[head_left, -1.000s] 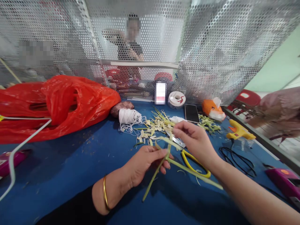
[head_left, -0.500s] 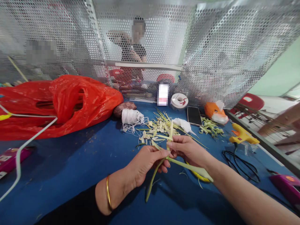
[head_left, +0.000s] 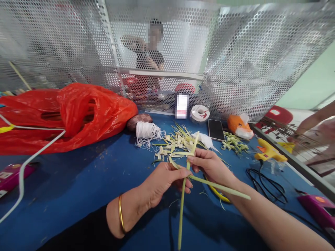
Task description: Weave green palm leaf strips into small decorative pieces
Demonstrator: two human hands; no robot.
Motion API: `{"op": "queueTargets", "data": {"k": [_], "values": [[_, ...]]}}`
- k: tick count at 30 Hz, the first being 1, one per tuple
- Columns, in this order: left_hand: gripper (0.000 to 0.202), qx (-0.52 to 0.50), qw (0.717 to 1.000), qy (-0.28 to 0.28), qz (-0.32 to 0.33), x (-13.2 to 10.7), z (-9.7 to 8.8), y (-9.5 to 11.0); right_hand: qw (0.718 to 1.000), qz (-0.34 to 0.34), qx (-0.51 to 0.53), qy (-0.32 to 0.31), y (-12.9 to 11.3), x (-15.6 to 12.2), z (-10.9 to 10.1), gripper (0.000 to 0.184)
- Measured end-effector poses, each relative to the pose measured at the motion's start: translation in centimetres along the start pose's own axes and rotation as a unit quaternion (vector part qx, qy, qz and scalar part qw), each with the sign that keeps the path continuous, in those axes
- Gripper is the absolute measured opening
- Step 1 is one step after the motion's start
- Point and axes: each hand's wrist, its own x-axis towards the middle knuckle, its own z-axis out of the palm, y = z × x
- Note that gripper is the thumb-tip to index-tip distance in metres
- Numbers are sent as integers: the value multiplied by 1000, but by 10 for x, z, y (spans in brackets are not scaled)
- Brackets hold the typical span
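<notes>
Pale green leaf strips (head_left: 181, 209) cross and fold over each other between my two hands, above the blue table. My left hand (head_left: 166, 177), with a gold bangle at the wrist, pinches them between thumb and fingers where they cross. Just above and to the right, my right hand (head_left: 208, 162) grips the upper part of the same strips. One end hangs straight down towards me, another slants right over my right forearm, and a short end points up. Behind the hands lies a loose pile of cut leaf pieces (head_left: 180, 141). Fingers hide the crossing itself.
A red plastic bag (head_left: 104, 108) fills the left. White string (head_left: 146, 130), a ribbon roll (head_left: 199, 114), a black phone (head_left: 216, 129) and an orange tissue pack (head_left: 240, 126) stand behind. On the right lie a yellow glue gun (head_left: 270, 151) and its cable. Beyond the perforated screen, a person stands.
The lower strip end has swung from the left to hang straight down and shows longer. The right-hand strip reaches further right. My right hand has shifted slightly; both hands still grip.
</notes>
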Motion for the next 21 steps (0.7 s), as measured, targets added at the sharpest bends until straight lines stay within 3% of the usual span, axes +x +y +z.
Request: {"op": "queueTargets", "data": {"k": [5, 8, 11, 16, 21], "values": [[31, -65, 996, 63, 8, 3, -3, 4, 997, 46, -54, 8, 2, 5, -5, 37], [32, -93, 989, 100, 51, 4, -7, 9, 988, 86, -99, -85, 0, 3, -8, 35], [27, -114, 985, 101, 79, 5, -9, 13, 974, 66, -124, -180, -2, -4, -2, 31], [23, -86, 988, 64, 107, 7, -8, 11, 989, 1, -135, -68, 4, -16, 19, 30], [21, -62, 989, 74, 113, 8, -8, 8, 982, -47, -164, -77, 8, -19, 24, 25]]}}
